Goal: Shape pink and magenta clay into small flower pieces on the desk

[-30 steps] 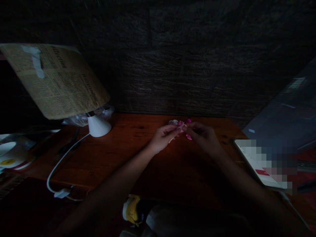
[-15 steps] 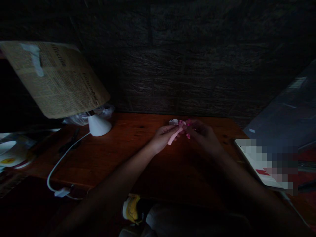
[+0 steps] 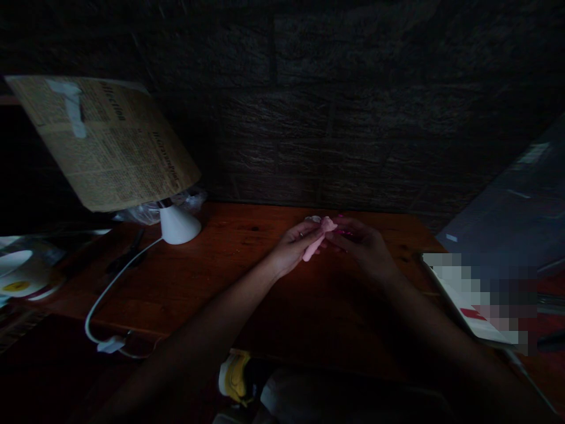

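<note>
Compared to a second ago, the pink piece (image 3: 311, 251) has shifted so its long tail shows plainly under the left hand (image 3: 289, 250). Far left there's a white cup (image 3: 24, 277), then a lamp (image 3: 179, 227) on the wooden table (image 3: 220, 265). Left thumb and fingers are pinched together on the pink piece, over the table, crumpled end up. Right hand (image 3: 364, 244) is just beside it, fingers half curled near magenta bits (image 3: 346, 232); can't tell if they're gripping any. Further right's a pale, partly pixelated flat thing (image 3: 459, 303).
</note>
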{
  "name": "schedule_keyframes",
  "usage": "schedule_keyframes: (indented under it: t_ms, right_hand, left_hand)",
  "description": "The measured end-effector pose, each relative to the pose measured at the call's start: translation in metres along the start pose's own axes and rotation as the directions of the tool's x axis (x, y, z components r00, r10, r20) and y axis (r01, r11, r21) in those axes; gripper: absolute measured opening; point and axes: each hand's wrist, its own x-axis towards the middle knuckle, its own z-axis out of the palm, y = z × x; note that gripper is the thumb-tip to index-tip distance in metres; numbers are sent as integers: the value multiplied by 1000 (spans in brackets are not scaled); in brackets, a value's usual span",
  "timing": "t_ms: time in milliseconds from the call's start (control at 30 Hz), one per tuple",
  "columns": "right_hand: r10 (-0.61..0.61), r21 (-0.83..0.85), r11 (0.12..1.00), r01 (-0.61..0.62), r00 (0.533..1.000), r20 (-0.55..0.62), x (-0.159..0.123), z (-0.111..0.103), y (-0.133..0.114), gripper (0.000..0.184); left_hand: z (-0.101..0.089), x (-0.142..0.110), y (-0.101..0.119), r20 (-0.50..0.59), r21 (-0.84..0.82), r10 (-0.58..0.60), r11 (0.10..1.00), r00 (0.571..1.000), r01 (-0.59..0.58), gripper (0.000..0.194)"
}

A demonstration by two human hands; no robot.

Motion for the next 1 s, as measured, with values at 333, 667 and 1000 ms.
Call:
schedule_keyframes:
  t_ms: [333,667,1000]
  right_hand:
    - [-110,-14,994,110,994,-6,-4,3,-2,42]
    - [-216,-265,947,184,972,-96,-7,-1,2,35]
    - [-211,-301,938,173,973,-99,-6,-3,0,41]
  left_hand:
    - [-1,-2,-1,24,-3,-35,999,999,35,41]
    - [4,-1,1,-45,106,122,987,991,-117,38]
    - [5,-1,-4,-39,274,253,933,967,-233,34]
